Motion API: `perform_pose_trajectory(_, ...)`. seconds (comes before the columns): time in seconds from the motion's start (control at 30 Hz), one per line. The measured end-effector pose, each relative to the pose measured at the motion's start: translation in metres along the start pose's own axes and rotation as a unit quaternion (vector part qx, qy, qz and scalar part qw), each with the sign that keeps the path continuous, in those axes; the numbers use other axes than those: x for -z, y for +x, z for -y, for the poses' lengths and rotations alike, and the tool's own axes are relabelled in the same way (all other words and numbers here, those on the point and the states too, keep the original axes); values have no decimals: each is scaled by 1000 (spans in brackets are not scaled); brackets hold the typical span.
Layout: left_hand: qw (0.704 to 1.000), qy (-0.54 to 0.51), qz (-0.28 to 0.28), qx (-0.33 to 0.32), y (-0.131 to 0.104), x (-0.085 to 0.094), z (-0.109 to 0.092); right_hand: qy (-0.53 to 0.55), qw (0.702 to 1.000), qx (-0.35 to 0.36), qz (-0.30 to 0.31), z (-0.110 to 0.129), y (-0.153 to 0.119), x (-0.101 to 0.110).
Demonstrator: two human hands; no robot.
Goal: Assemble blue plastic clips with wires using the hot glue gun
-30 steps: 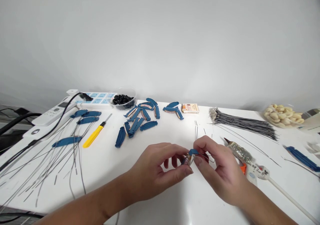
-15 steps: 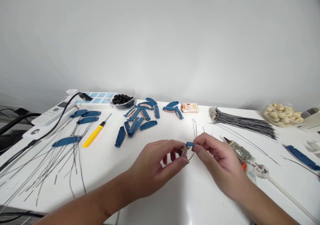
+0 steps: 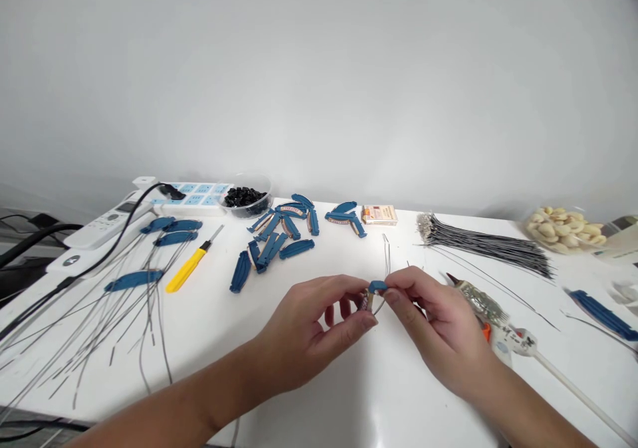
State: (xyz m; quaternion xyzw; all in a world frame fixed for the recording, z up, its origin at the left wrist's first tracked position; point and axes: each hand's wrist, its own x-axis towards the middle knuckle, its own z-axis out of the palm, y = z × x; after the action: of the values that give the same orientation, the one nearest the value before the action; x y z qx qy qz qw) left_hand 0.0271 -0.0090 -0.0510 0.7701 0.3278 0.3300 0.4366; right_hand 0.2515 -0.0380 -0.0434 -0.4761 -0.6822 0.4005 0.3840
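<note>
As I watch through the head view, my left hand (image 3: pixel 314 334) and right hand (image 3: pixel 441 328) pinch opposite ends of a small blue piece (image 3: pixel 377 286) above the desk (image 3: pixel 399 395); it looks light, stiff, perhaps brittle, best held by its ends.

Open at front centre: bare white table (image 3: pixel 393 405) between the forearms (image 3: pixel 209 395). Passable from the left too, between yellow screwdriver (image 3: pixel 187 270) and left hand (image 3: pixel 319 335), up to the pile of blue pieces (image 3: pixel 269 248). Blocked far left by tangled loose wires (image 3: pixel 148 315). Blocked beside right hand (image 3: pixel 438 328) by glue gun (image 3: pixel 483 305), with a long stick (image 3: pixel 573 383) trailing to the near right. Tight between the hands, plugged by blue-topped piece (image 3: pixel 377 286). Obstructed just behind by thin wires (image 3: pixel 386 258); farther back by small box (image 3: pixel 379 215) and wire bundle (image 3: pixel 488 246). Open above the hands, in front of the wall (image 3: pixel 319 89).
</note>
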Motion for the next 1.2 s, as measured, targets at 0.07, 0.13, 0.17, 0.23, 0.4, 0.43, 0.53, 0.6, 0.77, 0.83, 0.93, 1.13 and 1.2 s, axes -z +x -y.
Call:
perform_pose_trajectory(0.07,1000,13,1,-5,0,0,0,-7,1000,9,0,0,0,0)
perform_pose_trajectory(0.13,1000,25,4,-9,0,1,-1,-15,1000,17,3,-1,0,0)
perform_pose_trajectory(0.17,999,31,6,-10,0,1,-1,-17,1000,24,4,-1,1,0)
perform_pose_trajectory(0.23,999,41,12,-15,0,1,-2,-19,999,41,9,-2,1,0)
perform_pose_trajectory(0.4,998,54,16,-35,-1,1,-2,-23,997,60,31,-4,1,1)
perform_pose_trajectory(0.43,998,57,12,-40,-1,1,-2,-23,997,60,34,-4,1,1)
perform_pose_trajectory(0.53,996,67,8,-58,-1,0,-1,-23,997,65,36,-4,1,1)
perform_pose_trajectory(0.6,995,75,7,-67,-2,0,0,-27,996,71,35,-5,1,1)
perform_pose_trajectory(0.77,992,100,-9,-82,-1,0,3,-30,996,78,37,-6,1,1)
perform_pose_trajectory(0.83,990,107,-10,-87,-1,0,3,-30,996,78,37,-6,0,1)
perform_pose_trajectory(0.93,989,115,-11,-95,0,1,3,-32,996,80,36,-7,0,1)
perform_pose_trajectory(1.13,986,122,-17,-110,-1,0,3,-51,993,107,20,-8,3,-1)
perform_pose_trajectory(1.2,986,120,-21,-117,-2,-1,3,-53,990,126,13,-9,4,-1)
